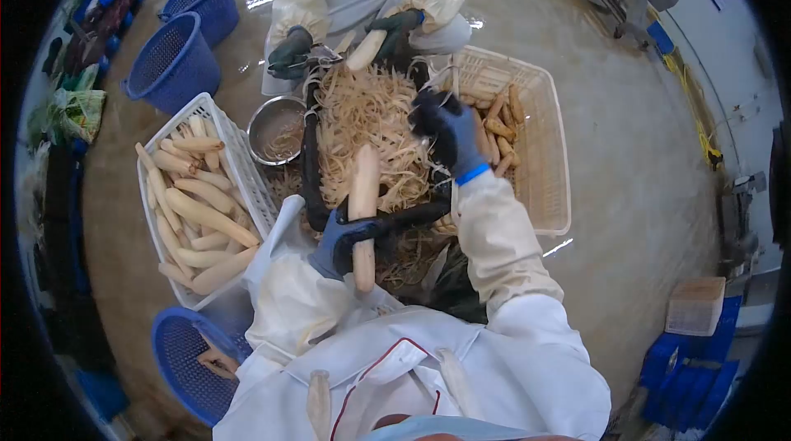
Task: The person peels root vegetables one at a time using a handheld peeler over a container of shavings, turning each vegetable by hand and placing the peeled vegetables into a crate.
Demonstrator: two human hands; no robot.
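Note:
My left hand (336,242), in a blue and black glove, is wrapped round a long pale peeled root vegetable (365,182). The root points away from me over a heap of peel strips (362,107). My right hand (449,132), gloved with a blue band at the wrist, is raised over the right side of the heap. Its fingers are curled, and a small shiny bit shows by them; what they hold is not clear. A black padded rim (312,161) surrounds the peelings.
A white crate (262,186) of pale roots stands left, a cream crate (556,136) with browner roots right. A metal bowl (257,132) sits by the rim. Blue baskets (177,70) are at left. Opposite, a co-worker's gloved hand (398,29) holds another root.

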